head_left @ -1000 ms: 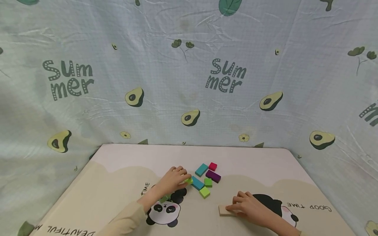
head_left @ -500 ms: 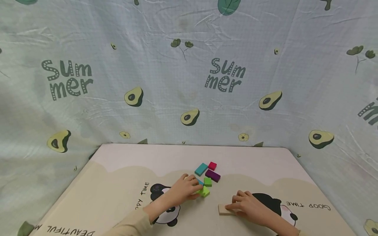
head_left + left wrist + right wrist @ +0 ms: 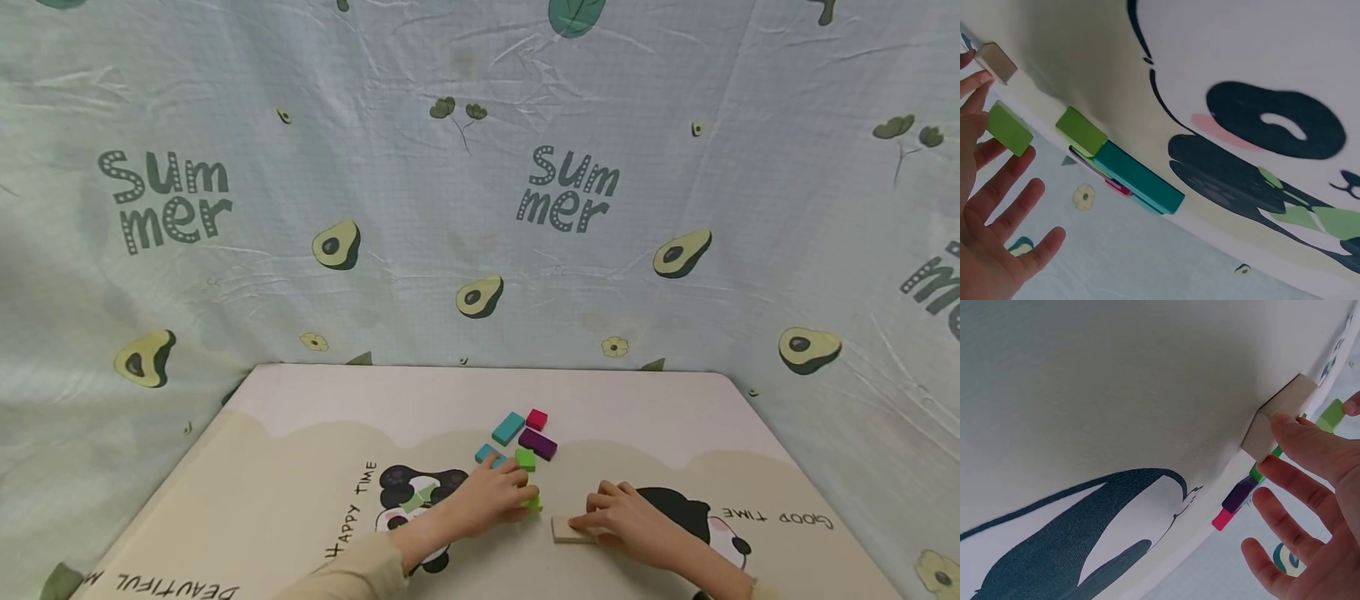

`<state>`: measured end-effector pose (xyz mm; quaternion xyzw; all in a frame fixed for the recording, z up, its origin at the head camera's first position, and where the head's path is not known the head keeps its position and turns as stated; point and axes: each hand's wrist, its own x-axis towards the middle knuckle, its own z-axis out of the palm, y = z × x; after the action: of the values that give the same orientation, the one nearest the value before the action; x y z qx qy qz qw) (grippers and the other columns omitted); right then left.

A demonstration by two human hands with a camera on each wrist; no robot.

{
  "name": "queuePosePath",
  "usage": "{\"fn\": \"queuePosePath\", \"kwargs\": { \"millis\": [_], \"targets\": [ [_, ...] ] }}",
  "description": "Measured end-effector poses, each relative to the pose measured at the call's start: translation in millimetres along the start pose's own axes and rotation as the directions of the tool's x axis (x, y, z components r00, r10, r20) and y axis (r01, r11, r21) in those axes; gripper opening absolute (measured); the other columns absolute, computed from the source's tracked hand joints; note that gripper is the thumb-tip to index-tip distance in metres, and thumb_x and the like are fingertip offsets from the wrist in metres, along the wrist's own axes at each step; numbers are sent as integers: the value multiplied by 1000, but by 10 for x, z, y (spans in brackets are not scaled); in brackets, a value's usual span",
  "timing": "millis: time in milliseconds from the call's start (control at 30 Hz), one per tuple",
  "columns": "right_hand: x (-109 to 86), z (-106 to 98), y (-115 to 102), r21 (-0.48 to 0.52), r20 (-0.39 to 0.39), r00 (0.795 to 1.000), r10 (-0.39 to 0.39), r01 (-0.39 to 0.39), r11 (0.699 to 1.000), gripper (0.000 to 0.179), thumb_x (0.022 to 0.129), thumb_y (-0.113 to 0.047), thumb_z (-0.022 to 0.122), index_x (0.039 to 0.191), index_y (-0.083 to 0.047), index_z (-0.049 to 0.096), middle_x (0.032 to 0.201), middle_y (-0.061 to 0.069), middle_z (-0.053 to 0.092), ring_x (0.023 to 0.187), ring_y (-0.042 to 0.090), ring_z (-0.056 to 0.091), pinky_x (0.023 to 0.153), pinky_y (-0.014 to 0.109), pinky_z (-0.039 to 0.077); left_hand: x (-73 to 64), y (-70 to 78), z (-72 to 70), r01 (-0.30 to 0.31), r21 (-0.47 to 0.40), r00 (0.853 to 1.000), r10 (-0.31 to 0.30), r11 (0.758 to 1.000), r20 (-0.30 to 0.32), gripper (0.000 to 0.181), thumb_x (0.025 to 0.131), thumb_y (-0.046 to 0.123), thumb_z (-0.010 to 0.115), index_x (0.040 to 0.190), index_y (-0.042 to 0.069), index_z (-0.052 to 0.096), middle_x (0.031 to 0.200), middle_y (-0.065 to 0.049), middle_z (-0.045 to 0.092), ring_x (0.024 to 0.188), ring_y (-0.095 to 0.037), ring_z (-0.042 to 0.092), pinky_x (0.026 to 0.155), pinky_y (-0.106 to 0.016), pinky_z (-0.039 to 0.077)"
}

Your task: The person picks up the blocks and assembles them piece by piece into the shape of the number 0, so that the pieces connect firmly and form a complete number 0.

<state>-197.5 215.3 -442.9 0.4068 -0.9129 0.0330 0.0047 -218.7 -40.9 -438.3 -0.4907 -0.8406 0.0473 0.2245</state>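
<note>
In the left wrist view, my left hand pinches a light green block between thumb and fingers, with the other fingers spread. From the head view that hand reaches over the near side of the coloured blocks and partly covers them. My right hand grips a plain wooden block, thumb on one face and index finger at its lower edge. That rectangular piece lies low over the tabletop, just right of the left hand. A second green block stands against a teal block.
Beyond the left hand lie another teal block, a red cube, a purple block and a green cube. The panda-printed tabletop ends at an avocado-patterned curtain behind.
My left hand has moved right and nearer, carrying the green block from the left of the coloured blocks toward the wooden block. My right hand has stayed on the wooden block.
</note>
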Motion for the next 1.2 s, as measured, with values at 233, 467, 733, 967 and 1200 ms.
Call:
{"fn": "queuePosePath", "kwargs": {
  "millis": [233, 467, 733, 967, 1200],
  "targets": [
    [19, 4, -4, -7, -7, 1000, 2, -2, 1000, 31, 77, -23, 66, 104, -37, 64, 84, -15, 57, 79, 4, 42, 67, 25, 36, 53, 70, 56, -30, 46, 999, 28, 998, 40, 16, 84, 39, 56, 96, 29, 56, 84, 12, 54, 83, -6, 46, 81, -31, 42],
    [4, 6, -23, -15, -9, 1000, -3, 3, 1000, 31, 76, -22, 67, 104, -36, 65, 84, -15, 57, 78, 4, 41, 66, 24, 35, 84, 146, 90, -38, 114, 998, 32, 993, 60, 13, 83, 40, 57, 92, 31, 58, 79, 13, 54, 78, -6, 45, 76, -28, 40],
    [-1, -3, -23, -22, -24, 1000, -12, 12, 1000, 32, 76, -21, 67, 104, -35, 65, 84, -15, 57, 79, 4, 42, 66, 25, 36, 83, 184, 88, -3, 136, 997, -8, 991, 83, 13, 82, 41, 58, 91, 32, 60, 82, 12, 57, 82, -6, 48, 77, -29, 41],
    [12, -3, -24, -12, 2, 1000, 11, -11, 1000, 32, 76, -22, 67, 104, -36, 64, 85, -14, 58, 79, 4, 42, 67, 26, 37, 84, 202, 94, 19, 105, 992, -32, 994, 123, 15, 81, 39, 59, 94, 32, 60, 84, 11, 60, 86, -8, 51, 84, -39, 45],
    [16, -17, -28, -2, 16, 1000, 15, -15, 1000, 32, 75, -21, 68, 103, -37, 65, 84, -14, 57, 78, 4, 41, 67, 26, 37, 70, 203, 84, 37, 91, 987, -50, 995, 150, 16, 82, 40, 57, 95, 32, 60, 87, 11, 61, 87, -9, 53, 87, -43, 45]
  ]
}}
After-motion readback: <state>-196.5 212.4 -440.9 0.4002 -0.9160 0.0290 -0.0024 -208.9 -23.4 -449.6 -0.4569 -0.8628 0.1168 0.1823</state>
